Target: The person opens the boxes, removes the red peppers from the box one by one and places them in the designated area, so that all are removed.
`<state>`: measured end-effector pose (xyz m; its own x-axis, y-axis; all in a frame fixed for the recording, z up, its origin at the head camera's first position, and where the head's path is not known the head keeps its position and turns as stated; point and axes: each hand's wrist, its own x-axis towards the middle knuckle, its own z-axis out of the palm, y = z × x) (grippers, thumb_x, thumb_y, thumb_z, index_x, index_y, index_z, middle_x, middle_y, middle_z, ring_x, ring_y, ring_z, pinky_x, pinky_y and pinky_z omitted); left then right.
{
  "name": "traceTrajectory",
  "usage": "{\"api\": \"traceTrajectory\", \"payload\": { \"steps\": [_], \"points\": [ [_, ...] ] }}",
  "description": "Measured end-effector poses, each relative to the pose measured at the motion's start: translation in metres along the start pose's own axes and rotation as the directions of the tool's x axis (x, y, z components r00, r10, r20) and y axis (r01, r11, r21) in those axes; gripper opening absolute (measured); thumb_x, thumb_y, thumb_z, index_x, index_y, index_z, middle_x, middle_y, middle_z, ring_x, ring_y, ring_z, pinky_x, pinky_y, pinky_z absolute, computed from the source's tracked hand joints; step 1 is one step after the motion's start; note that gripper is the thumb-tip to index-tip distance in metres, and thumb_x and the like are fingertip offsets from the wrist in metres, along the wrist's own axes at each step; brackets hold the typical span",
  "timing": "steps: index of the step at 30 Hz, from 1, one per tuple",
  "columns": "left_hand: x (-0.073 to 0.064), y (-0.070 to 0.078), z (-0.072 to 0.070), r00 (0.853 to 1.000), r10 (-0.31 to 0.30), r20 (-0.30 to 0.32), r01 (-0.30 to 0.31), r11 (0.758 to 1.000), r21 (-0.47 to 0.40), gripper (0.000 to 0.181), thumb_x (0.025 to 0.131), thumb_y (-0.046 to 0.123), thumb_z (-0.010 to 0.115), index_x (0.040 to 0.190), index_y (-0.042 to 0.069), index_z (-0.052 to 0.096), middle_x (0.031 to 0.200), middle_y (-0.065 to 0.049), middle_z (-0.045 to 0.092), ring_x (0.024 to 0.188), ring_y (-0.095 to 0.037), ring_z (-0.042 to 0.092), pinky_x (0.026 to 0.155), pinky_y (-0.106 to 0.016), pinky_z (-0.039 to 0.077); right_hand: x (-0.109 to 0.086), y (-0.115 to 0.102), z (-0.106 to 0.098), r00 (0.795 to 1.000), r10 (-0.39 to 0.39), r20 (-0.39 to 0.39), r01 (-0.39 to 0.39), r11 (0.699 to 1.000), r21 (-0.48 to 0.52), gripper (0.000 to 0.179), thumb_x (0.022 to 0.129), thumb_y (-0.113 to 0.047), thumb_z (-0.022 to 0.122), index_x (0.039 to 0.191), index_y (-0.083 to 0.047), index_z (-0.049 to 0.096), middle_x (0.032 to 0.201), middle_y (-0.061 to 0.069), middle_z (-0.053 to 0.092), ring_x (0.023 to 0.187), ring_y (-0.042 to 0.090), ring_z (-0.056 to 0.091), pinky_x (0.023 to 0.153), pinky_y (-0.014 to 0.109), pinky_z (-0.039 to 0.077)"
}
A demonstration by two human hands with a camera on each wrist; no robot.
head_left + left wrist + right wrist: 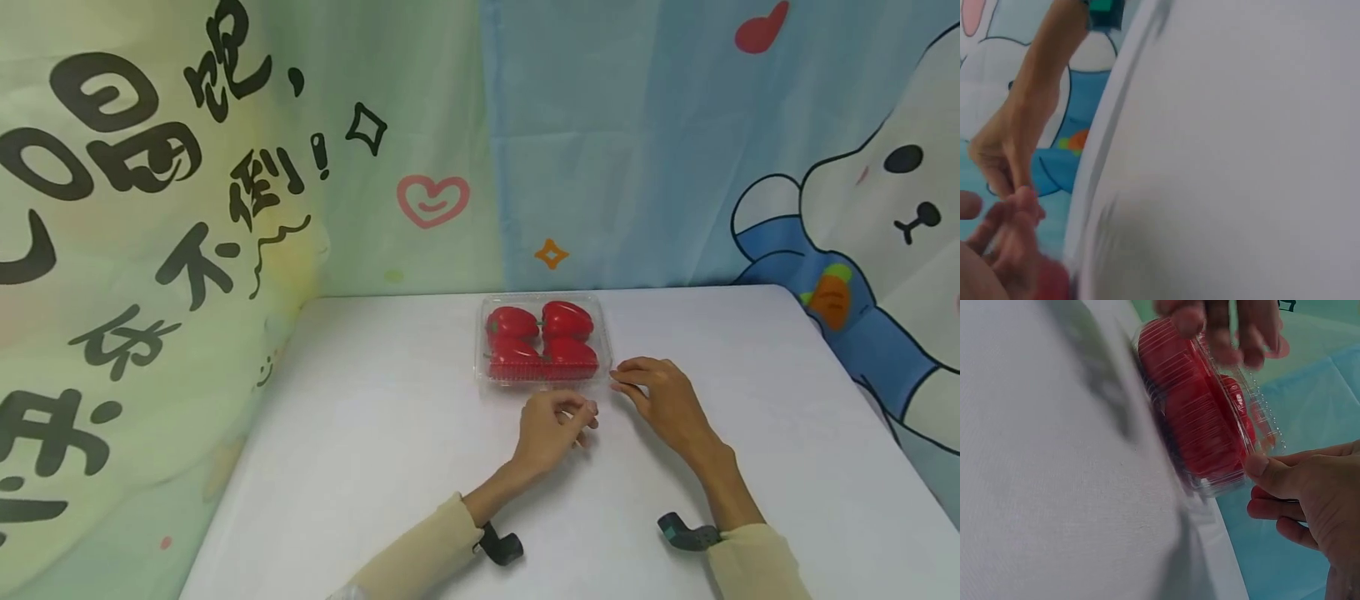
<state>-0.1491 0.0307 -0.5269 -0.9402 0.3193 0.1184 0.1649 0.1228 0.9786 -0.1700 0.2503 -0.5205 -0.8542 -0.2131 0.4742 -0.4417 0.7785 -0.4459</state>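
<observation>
A clear plastic box (483, 367) with ribbed sides stands on the white table. Several glossy red peppers (567, 319) lie inside it. At the box's near right corner my right hand (666, 407) pinches the edge between thumb and index finger; the right wrist view shows the thumb (1259, 465) against the clear rim, with the other fingers curled below. In front of the box, my left hand (551, 429) hovers with its fingers loosely bent and holds nothing. The left wrist view mostly shows the tabletop, with the left fingers blurred at its lower left.
The white table (375, 467) runs back to a printed cloth backdrop (600, 150) with a cartoon bear on the right. Black wrist cameras (501, 546) hang below both cuffs. The box sits close to the table's far edge.
</observation>
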Motion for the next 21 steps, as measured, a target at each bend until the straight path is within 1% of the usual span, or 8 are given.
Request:
{"api": "traceTrajectory", "payload": {
  "steps": [2, 4, 6, 8, 11, 13, 16, 21],
  "points": [
    [0.005, -0.005, 0.012, 0.995, -0.085, 0.059, 0.092, 0.987, -0.133, 0.017, 0.104, 0.013, 0.072, 0.104, -0.002, 0.080, 0.089, -0.019, 0.083, 0.056, -0.009, 0.074, 0.053, -0.018, 0.056, 0.000, -0.001, -0.002, 1.000, -0.010, 0.001, 0.010, 1.000, -0.003, 0.024, 0.083, 0.004, 0.089, 0.107, -0.001, 0.086, 0.108, 0.018, 0.083, 0.099, 0.038, 0.074, 0.088, 0.058, 0.059],
    [0.008, -0.009, 0.024, 0.983, -0.156, 0.094, 0.175, 0.955, -0.240, 0.018, 0.104, 0.009, 0.070, 0.107, -0.007, 0.079, 0.094, -0.027, 0.082, 0.059, -0.007, 0.075, 0.055, -0.019, 0.059, 0.000, -0.001, -0.003, 1.000, -0.023, -0.001, 0.023, 1.000, -0.015, 0.023, 0.083, 0.004, 0.088, 0.106, -0.001, 0.086, 0.107, 0.017, 0.083, 0.099, 0.038, 0.074, 0.088, 0.057, 0.058],
    [0.010, -0.014, 0.035, 0.973, -0.212, 0.090, 0.230, 0.918, -0.324, 0.019, 0.104, 0.006, 0.068, 0.111, -0.008, 0.078, 0.099, -0.031, 0.081, 0.060, -0.006, 0.075, 0.056, -0.021, 0.061, -0.001, 0.001, -0.002, 0.999, -0.038, -0.009, 0.038, 0.999, -0.034, 0.023, 0.083, 0.004, 0.088, 0.105, -0.001, 0.086, 0.107, 0.017, 0.083, 0.098, 0.038, 0.075, 0.087, 0.056, 0.058],
    [0.012, -0.017, 0.045, 0.964, -0.261, 0.046, 0.258, 0.879, -0.400, 0.019, 0.104, 0.004, 0.067, 0.112, -0.009, 0.078, 0.101, -0.032, 0.080, 0.061, -0.006, 0.075, 0.058, -0.023, 0.062, -0.002, 0.002, -0.002, 0.998, -0.061, -0.023, 0.059, 0.997, -0.053, 0.022, 0.083, 0.004, 0.089, 0.104, -0.002, 0.086, 0.105, 0.017, 0.084, 0.096, 0.037, 0.075, 0.085, 0.054, 0.058],
    [0.015, -0.022, 0.055, 0.950, -0.308, -0.051, 0.246, 0.838, -0.488, 0.019, 0.103, 0.004, 0.068, 0.113, -0.009, 0.078, 0.102, -0.032, 0.081, 0.060, -0.005, 0.074, 0.059, -0.024, 0.063, -0.002, 0.002, 0.000, 0.993, -0.108, -0.050, 0.104, 0.991, -0.083, 0.020, 0.081, 0.004, 0.090, 0.100, -0.003, 0.087, 0.102, 0.016, 0.084, 0.093, 0.035, 0.075, 0.083, 0.051, 0.058],
    [0.018, -0.025, 0.060, 0.945, -0.308, -0.107, 0.208, 0.823, -0.529, 0.019, 0.103, 0.004, 0.069, 0.113, -0.011, 0.077, 0.104, -0.035, 0.079, 0.060, -0.005, 0.073, 0.058, -0.022, 0.062, -0.002, 0.001, 0.001, 0.987, -0.143, -0.066, 0.136, 0.986, -0.099, 0.020, 0.080, 0.005, 0.090, 0.097, -0.004, 0.087, 0.101, 0.014, 0.083, 0.092, 0.034, 0.074, 0.083, 0.050, 0.057],
    [0.022, -0.028, 0.065, 0.947, -0.274, -0.166, 0.141, 0.822, -0.551, 0.021, 0.103, 0.005, 0.071, 0.113, -0.013, 0.076, 0.106, -0.039, 0.077, 0.059, -0.005, 0.072, 0.056, -0.019, 0.060, -0.001, 0.000, 0.002, 0.979, -0.186, -0.082, 0.176, 0.977, -0.116, 0.021, 0.079, 0.010, 0.088, 0.096, -0.004, 0.087, 0.104, 0.014, 0.081, 0.095, 0.033, 0.073, 0.085, 0.049, 0.056],
    [0.029, -0.030, 0.072, 0.945, -0.215, -0.246, 0.052, 0.842, -0.536, 0.022, 0.102, 0.008, 0.075, 0.110, -0.012, 0.077, 0.102, -0.038, 0.078, 0.057, -0.005, 0.072, 0.055, -0.017, 0.058, -0.001, -0.001, 0.002, 0.976, -0.201, -0.087, 0.191, 0.976, -0.106, 0.025, 0.081, 0.015, 0.084, 0.102, 0.002, 0.085, 0.105, 0.014, 0.083, 0.099, 0.032, 0.075, 0.089, 0.048, 0.058]
  ]
}}
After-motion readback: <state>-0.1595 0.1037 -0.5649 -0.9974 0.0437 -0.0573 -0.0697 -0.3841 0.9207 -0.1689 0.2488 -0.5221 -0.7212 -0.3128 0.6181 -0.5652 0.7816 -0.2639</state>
